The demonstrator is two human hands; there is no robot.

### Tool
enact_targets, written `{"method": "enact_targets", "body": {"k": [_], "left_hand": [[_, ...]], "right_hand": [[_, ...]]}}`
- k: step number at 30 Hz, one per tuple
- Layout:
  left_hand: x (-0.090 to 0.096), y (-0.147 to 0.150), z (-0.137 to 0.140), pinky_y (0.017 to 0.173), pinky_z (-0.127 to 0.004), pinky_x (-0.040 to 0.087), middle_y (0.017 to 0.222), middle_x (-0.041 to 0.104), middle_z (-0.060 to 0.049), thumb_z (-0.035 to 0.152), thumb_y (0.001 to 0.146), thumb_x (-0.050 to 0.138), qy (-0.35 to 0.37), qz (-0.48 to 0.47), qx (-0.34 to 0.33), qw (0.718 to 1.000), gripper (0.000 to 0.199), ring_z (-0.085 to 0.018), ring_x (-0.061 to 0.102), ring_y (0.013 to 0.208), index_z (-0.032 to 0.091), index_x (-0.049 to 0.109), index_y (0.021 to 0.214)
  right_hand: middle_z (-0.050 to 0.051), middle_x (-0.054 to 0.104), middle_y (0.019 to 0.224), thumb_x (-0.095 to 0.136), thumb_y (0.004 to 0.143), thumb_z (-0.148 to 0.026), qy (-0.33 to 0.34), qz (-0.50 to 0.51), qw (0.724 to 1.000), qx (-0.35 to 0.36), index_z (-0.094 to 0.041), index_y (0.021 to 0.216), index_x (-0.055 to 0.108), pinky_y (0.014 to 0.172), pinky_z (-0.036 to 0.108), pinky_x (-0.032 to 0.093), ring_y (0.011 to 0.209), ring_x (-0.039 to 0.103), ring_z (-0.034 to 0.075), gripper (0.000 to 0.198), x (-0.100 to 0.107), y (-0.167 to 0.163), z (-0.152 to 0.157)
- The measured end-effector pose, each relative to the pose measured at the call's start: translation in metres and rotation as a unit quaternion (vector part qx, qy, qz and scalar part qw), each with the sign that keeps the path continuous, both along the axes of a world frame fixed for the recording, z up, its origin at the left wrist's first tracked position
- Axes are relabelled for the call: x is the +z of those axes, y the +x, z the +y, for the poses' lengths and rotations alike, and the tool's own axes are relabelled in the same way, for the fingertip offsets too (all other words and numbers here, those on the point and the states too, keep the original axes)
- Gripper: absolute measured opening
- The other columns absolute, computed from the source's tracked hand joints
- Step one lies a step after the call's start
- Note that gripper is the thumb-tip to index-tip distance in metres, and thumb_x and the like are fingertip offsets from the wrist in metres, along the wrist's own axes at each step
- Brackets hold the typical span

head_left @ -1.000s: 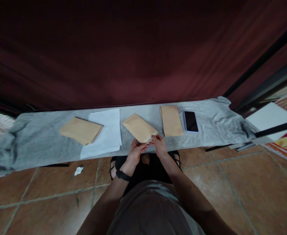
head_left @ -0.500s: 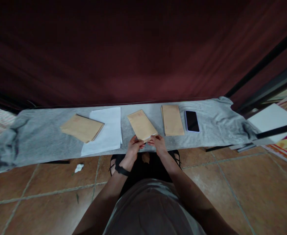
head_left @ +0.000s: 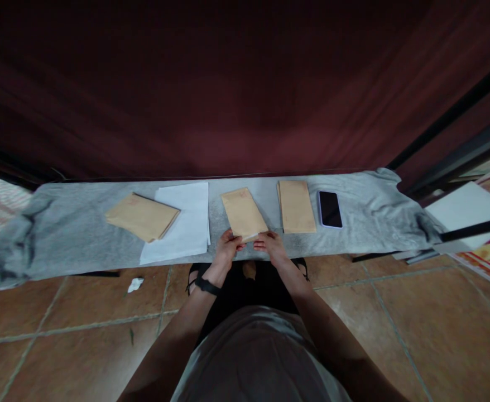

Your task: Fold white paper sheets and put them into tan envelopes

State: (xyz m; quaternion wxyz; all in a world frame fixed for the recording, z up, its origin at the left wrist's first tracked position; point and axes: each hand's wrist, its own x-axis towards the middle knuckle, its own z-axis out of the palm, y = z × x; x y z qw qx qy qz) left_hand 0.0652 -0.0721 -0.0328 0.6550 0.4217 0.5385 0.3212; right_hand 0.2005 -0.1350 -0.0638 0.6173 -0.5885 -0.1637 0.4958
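Observation:
A brown paper envelope (head_left: 244,212) lies slightly tilted at the middle of the narrow cloth-covered table, its near end between my hands. My left hand (head_left: 227,248) grips the near left corner, fingers closed on it. At the near right corner my right hand (head_left: 270,245) holds the same edge, thumb on top. A pale strip shows along that near edge; fingertips partly hide it. Just right of it sits a neat stack of brown envelopes (head_left: 297,206). To the left, a looser stack of envelopes (head_left: 142,216) rests partly on white paper sheets (head_left: 186,223).
A phone (head_left: 330,210) in a light purple case lies right of the neat stack. Grey cloth (head_left: 73,223) covers the table, bunched at both ends. A dark red curtain (head_left: 245,111) hangs behind. A white scrap (head_left: 135,285) is on the tiled floor.
The envelope in my hands has turned a little straighter, and its near edge looks flatter, with less of the pale strip showing. Both hands stay at its near corners.

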Motion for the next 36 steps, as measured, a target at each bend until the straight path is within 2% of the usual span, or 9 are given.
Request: {"method": "enact_targets", "body": {"k": [6, 9, 11, 16, 19, 23, 26, 29, 36], "left_hand": [[0.005, -0.008, 0.015, 0.046, -0.016, 0.043, 0.066, 0.067, 0.003, 0.007, 0.069, 0.073, 0.012, 0.031, -0.013, 0.999, 0.035, -0.006, 0.055, 0.045, 0.015, 0.067, 0.103], [0.005, -0.009, 0.02, 0.046, -0.016, 0.043, 0.064, 0.065, 0.004, 0.007, 0.069, 0.073, 0.01, 0.048, -0.016, 0.999, 0.037, -0.007, 0.056, 0.046, 0.015, 0.065, 0.105], [0.004, -0.008, 0.02, 0.046, -0.016, 0.044, 0.064, 0.065, 0.004, 0.007, 0.071, 0.072, 0.01, 0.057, -0.016, 0.998, 0.039, -0.007, 0.057, 0.046, 0.015, 0.064, 0.108], [-0.001, -0.005, 0.019, 0.05, -0.017, 0.047, 0.068, 0.067, 0.003, 0.009, 0.073, 0.07, 0.015, 0.081, -0.024, 0.996, 0.039, -0.009, 0.062, 0.05, 0.016, 0.06, 0.11], [-0.003, -0.008, 0.02, 0.049, -0.02, 0.047, 0.064, 0.064, 0.004, 0.012, 0.075, 0.07, 0.022, 0.111, -0.032, 0.993, 0.035, -0.012, 0.061, 0.048, 0.017, 0.059, 0.108], [0.003, -0.015, 0.018, 0.06, -0.026, 0.052, 0.068, 0.063, 0.001, 0.016, 0.075, 0.073, 0.075, 0.176, -0.023, 0.981, 0.034, -0.02, 0.068, 0.068, 0.02, 0.062, 0.107], [0.011, -0.014, 0.016, 0.091, -0.038, 0.053, 0.098, 0.068, -0.01, 0.021, 0.082, 0.067, 0.256, 0.277, -0.036, 0.925, 0.029, -0.03, 0.065, 0.108, 0.02, 0.065, 0.112], [0.012, 0.003, 0.03, 0.114, -0.048, 0.039, 0.132, 0.061, -0.017, 0.022, 0.094, 0.051, 0.418, 0.299, -0.142, 0.846, 0.035, -0.033, 0.052, 0.132, 0.017, 0.063, 0.126], [-0.012, 0.054, 0.118, 0.127, -0.046, 0.016, 0.163, 0.035, -0.013, 0.036, 0.103, 0.037, 0.507, 0.333, -0.3, 0.736, 0.056, -0.027, 0.024, 0.154, 0.013, 0.039, 0.153]], "right_hand": [[0.001, 0.071, 0.073, 0.062, 0.088, -0.029, -0.042, -0.111, 0.993, -0.004, -0.02, 0.097, 0.061, 0.06, 0.032, 0.062, 0.057, 0.069, 0.017, 0.012, 0.006, 0.014, -0.012], [0.006, 0.073, 0.098, 0.061, 0.088, -0.023, -0.044, -0.207, 0.977, -0.015, -0.022, 0.104, 0.065, 0.082, 0.035, 0.061, 0.088, 0.072, 0.02, 0.016, 0.009, 0.021, -0.018], [0.009, 0.071, 0.117, 0.058, 0.091, -0.021, -0.027, -0.346, 0.938, 0.013, -0.023, 0.11, 0.067, 0.099, 0.038, 0.054, 0.11, 0.067, 0.023, 0.021, 0.01, 0.022, -0.019], [0.01, 0.062, 0.141, 0.047, 0.1, -0.021, 0.081, -0.603, 0.777, 0.158, -0.02, 0.13, 0.063, 0.117, 0.042, 0.04, 0.134, 0.054, 0.023, 0.034, 0.005, 0.022, -0.019], [0.009, 0.058, 0.146, 0.047, 0.102, -0.022, 0.088, -0.636, 0.74, 0.203, -0.021, 0.136, 0.061, 0.119, 0.045, 0.038, 0.137, 0.052, 0.023, 0.037, 0.002, 0.023, -0.02], [0.009, 0.056, 0.148, 0.05, 0.101, -0.022, 0.088, -0.644, 0.73, 0.213, -0.022, 0.139, 0.059, 0.12, 0.047, 0.038, 0.138, 0.051, 0.024, 0.039, 0.0, 0.025, -0.021], [0.009, 0.055, 0.149, 0.051, 0.1, -0.021, 0.086, -0.644, 0.731, 0.207, -0.023, 0.14, 0.058, 0.12, 0.049, 0.038, 0.138, 0.051, 0.025, 0.041, -0.001, 0.023, -0.021], [0.009, 0.054, 0.15, 0.049, 0.1, -0.022, 0.081, -0.646, 0.732, 0.201, -0.022, 0.141, 0.057, 0.12, 0.049, 0.036, 0.139, 0.05, 0.025, 0.041, -0.004, 0.021, -0.021], [0.01, 0.055, 0.149, 0.047, 0.101, -0.025, 0.08, -0.65, 0.73, 0.197, -0.02, 0.14, 0.057, 0.12, 0.048, 0.035, 0.139, 0.049, 0.026, 0.041, -0.003, 0.019, -0.019]]}}
